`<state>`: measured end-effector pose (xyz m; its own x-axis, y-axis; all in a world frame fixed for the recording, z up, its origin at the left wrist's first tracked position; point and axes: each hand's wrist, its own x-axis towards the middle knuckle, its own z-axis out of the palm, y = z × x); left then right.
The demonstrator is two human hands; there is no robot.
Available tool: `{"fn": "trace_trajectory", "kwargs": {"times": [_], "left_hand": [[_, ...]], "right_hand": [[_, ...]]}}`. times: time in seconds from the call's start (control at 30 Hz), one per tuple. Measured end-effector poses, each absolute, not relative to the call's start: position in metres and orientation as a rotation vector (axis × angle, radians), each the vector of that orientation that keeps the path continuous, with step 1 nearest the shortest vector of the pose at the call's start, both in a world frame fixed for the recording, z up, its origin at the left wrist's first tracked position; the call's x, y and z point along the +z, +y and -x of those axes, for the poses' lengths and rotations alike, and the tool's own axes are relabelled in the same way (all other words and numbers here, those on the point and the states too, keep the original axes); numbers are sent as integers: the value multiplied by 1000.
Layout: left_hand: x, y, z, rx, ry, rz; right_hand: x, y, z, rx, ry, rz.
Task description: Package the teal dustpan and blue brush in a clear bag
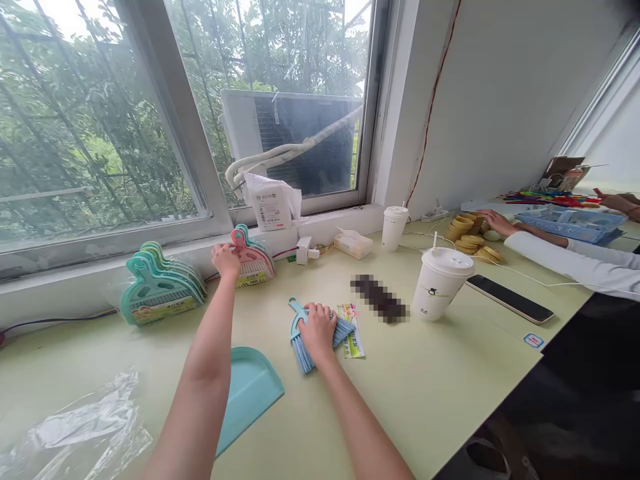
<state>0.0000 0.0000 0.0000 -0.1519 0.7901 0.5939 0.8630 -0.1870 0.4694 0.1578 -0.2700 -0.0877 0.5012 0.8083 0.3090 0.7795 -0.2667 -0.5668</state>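
My left hand [225, 259] reaches far forward and pinches the handle of a pink dustpan-and-brush set [253, 259] that leans against the window sill. Nearer to me, my right hand [318, 328] lies closed over a small blue brush [305, 335] flat on the pale green table [450, 380]. A colourful paper label [352, 328] sticks out beside the brush on the right. A loose teal dustpan [249, 393] lies on the table between my forearms, partly hidden by my left arm.
A stack of teal dustpan sets [159, 288] stands at the left. Clear plastic wrap [80, 427] lies front left. Two paper cups [440, 281], a phone [509, 299] and yellow discs [473, 239] sit right, where another person's hand [495, 222] works.
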Motion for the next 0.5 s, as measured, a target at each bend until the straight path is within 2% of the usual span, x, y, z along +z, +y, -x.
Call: {"fn": "trace_trajectory", "kwargs": {"times": [0.33, 0.5], "left_hand": [[-6, -38, 9, -1284, -1698, 1901], [-13, -48, 18, -804, -1481, 2395]], "right_hand": [[-87, -271, -156, 38, -1304, 2080], [-87, -272, -155, 37, -1317, 2082]]}}
